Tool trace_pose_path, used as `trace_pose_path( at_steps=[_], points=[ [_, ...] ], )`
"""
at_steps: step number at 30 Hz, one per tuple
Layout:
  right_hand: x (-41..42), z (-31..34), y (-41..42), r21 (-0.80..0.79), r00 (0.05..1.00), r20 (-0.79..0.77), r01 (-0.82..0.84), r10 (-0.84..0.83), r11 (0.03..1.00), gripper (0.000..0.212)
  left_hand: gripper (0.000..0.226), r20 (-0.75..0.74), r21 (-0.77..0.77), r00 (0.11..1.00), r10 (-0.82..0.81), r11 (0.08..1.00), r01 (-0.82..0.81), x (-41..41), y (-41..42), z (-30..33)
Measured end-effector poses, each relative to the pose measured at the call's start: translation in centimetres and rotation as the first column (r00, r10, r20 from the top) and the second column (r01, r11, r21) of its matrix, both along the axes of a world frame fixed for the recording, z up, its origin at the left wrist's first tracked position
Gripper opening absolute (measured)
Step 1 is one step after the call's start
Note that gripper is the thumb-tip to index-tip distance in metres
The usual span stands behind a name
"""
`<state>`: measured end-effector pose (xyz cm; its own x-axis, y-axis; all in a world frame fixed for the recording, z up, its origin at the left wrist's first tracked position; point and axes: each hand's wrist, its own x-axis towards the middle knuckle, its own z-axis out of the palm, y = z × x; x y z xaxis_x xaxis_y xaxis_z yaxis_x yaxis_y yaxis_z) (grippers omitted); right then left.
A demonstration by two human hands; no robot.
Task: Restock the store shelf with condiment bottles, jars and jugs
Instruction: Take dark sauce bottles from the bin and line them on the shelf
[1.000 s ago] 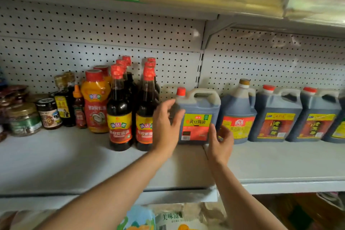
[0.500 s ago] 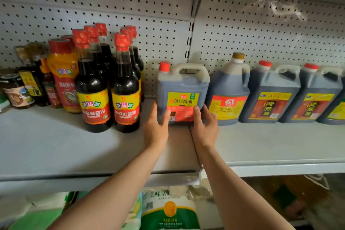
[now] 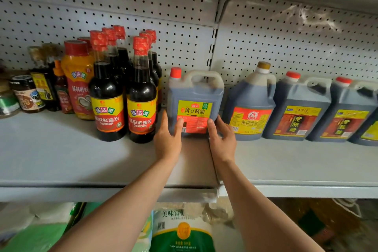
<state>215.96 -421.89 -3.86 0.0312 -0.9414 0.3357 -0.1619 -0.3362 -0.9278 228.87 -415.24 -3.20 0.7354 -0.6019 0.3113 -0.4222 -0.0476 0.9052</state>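
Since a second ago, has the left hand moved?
Yes: the left hand dropped from the jug's shoulder to its base, lower against the neighbouring bottle.

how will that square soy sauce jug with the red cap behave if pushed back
The square plastic soy sauce jug with the red cap looks nearly full, so probably heavy. Its broad flat base on the grey metal shelf should slide rather than tip. Both hands press low, which helps.
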Motion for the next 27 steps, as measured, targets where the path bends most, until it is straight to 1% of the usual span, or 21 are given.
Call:
trace_pose_path(
  at_steps=[13, 21, 27],
  points=[
    [-0.15, 0.40, 0.31, 0.003, 0.998, 0.011, -0.060, 0.060, 0.998, 0.050, 0.067, 0.005, -0.011, 1.000, 0.008, 1.000, -0.008, -0.37, 0.26, 0.05],
    [-0.13, 0.62, 0.60, 0.010, 0.996, 0.045, -0.071, 0.070, 0.997, 0.053, 0.069, -0.007, -0.002, 1.000, -0.012, 1.000, 0.012, -0.22, 0.15, 0.16],
    [-0.14, 0.66, 0.80, 0.011, 0.998, 0.033, -0.056, 0.056, 0.998, 0.054, 0.070, -0.007, 0.005, 1.000, -0.017, 1.000, 0.017, -0.18, 0.16, 0.11]
  ],
)
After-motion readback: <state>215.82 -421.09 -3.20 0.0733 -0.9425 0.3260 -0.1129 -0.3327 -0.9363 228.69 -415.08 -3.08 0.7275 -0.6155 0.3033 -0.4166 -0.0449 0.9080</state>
